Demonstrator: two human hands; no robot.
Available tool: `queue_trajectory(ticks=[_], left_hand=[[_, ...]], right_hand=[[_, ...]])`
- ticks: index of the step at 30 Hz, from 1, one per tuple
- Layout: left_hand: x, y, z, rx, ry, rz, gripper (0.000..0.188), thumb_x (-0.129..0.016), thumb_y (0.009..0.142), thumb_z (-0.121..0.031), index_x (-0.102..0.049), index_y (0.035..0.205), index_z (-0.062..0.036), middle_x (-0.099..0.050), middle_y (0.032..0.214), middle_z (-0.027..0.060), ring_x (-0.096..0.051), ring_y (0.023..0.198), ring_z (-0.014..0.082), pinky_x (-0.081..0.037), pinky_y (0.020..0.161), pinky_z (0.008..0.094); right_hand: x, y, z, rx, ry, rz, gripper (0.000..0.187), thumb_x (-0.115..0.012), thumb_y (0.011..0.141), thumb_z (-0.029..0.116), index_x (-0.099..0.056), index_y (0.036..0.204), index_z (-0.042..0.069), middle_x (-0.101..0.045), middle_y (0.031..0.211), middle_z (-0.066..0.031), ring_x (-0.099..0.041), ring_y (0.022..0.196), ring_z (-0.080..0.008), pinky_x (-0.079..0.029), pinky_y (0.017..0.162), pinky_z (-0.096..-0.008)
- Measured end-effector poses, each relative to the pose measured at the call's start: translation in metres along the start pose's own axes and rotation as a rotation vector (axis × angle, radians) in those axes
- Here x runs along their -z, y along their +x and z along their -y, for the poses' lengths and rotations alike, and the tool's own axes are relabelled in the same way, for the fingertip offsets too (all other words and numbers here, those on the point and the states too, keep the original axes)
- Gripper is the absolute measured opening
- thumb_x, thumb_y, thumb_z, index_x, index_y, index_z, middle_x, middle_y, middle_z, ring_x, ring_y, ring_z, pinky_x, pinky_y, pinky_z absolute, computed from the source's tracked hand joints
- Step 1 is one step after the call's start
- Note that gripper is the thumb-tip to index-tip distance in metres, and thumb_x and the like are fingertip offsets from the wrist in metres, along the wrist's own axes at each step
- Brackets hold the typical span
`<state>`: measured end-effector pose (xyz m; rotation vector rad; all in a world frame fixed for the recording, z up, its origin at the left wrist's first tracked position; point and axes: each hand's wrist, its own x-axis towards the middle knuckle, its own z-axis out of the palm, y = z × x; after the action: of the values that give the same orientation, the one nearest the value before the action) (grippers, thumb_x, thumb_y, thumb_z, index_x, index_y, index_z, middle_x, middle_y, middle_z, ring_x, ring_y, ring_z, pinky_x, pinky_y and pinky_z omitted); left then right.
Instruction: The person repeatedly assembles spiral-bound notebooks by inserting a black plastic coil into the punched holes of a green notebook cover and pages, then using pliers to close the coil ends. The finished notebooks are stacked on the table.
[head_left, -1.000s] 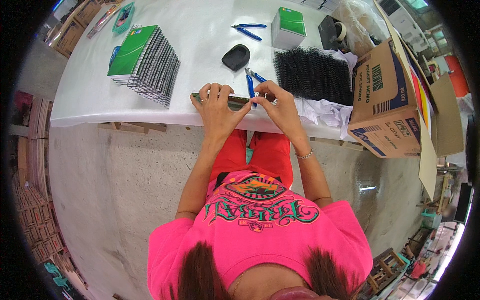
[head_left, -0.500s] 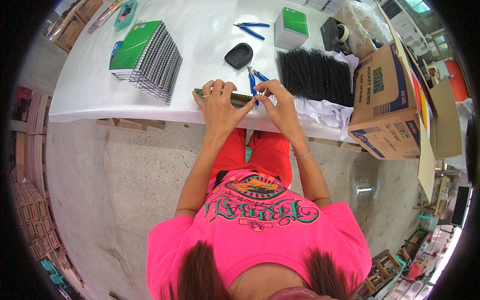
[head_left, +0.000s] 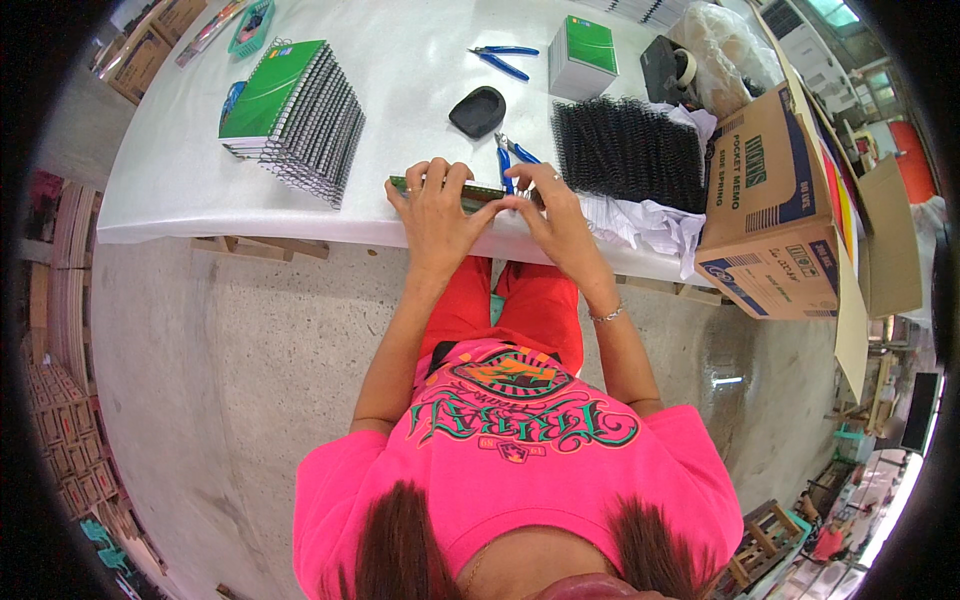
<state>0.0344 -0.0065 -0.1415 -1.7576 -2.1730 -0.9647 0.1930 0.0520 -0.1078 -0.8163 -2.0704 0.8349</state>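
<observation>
Head view: left hand (head_left: 440,215) unmoved, fingers clamped on green pad (head_left: 400,184) at worktop (head_left: 400,110) near edge. Right hand (head_left: 560,215) shifted slightly, thumb now meeting left thumb; can't tell what its fingers grip. Near pliers (head_left: 504,170) unmoved.

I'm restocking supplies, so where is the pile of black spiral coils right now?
In the head view, the black coils lie on the right of the white table, just left of the open cardboard box, beyond the right hand.

The notepad (head_left: 486,191) shows green, the plier handles (head_left: 504,168) blue, the coils (head_left: 630,152) black.
</observation>
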Motion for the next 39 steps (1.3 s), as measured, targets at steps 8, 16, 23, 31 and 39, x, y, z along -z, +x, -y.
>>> queue_trajectory(ticks=[8, 16, 23, 31, 39], left_hand=[[0.010, 0.003, 0.014, 0.010, -0.184, 0.027, 0.051, -0.079, 0.074, -0.042, -0.058, 0.111, -0.0132, -0.050, 0.116, 0.0089, -0.047, 0.115, 0.0298, -0.032, 0.101, 0.0573], [0.015, -0.003, 0.026, 0.200, -0.498, -0.031, 0.069, -0.090, 0.065, -0.031, -0.052, 0.117, -0.0060, -0.043, 0.118, 0.0158, -0.047, 0.112, 0.0322, -0.042, 0.094, 0.0425], [0.013, -0.002, 0.034, 0.211, -0.561, 0.032, 0.065, -0.090, 0.065, -0.031, -0.048, 0.108, -0.0060, -0.041, 0.109, 0.0130, -0.048, 0.102, 0.0316, -0.043, 0.088, 0.0443], [0.014, 0.007, 0.061, 0.125, -0.579, 0.020, 0.067, -0.091, 0.062, -0.028, -0.048, 0.107, -0.0050, -0.042, 0.105, 0.0113, -0.050, 0.097, 0.0282, -0.046, 0.081, 0.0416], [-0.001, 0.007, 0.065, 0.072, -0.609, 0.009, 0.071, -0.092, 0.060, -0.031, -0.048, 0.108, -0.0039, -0.042, 0.104, 0.0096, -0.050, 0.096, 0.0256, -0.046, 0.082, 0.0386]], right_hand=[[-0.003, 0.008, 0.004, 0.113, -0.191, 0.008, 0.013, -0.059, 0.094, 0.009, -0.060, 0.098, -0.003, -0.057, 0.084, -0.0165, -0.057, 0.077, -0.0320, -0.046, 0.072, -0.0393], [0.014, 0.027, -0.012, 0.071, -0.027, 0.424, 0.020, -0.060, 0.095, 0.017, -0.064, 0.095, -0.002, -0.059, 0.089, -0.0171, -0.060, 0.083, -0.0300, -0.046, 0.075, -0.0390], [-0.020, 0.105, -0.097, 0.264, -0.458, 0.196, 0.042, -0.076, 0.083, 0.036, -0.062, 0.107, 0.004, -0.057, 0.112, -0.0209, -0.052, 0.110, -0.0321, -0.045, 0.093, -0.0373], [-0.007, 0.102, -0.073, -0.115, 0.162, 0.376, 0.034, -0.075, 0.086, 0.028, -0.060, 0.104, 0.004, -0.058, 0.114, -0.0101, -0.055, 0.100, -0.0212, -0.045, 0.088, -0.0289], [0.029, 0.040, -0.061, -0.258, 1.131, 0.575, 0.052, -0.078, 0.083, 0.040, -0.054, 0.110, 0.003, -0.056, 0.123, -0.0129, -0.053, 0.122, -0.0216, -0.039, 0.113, -0.0406]])
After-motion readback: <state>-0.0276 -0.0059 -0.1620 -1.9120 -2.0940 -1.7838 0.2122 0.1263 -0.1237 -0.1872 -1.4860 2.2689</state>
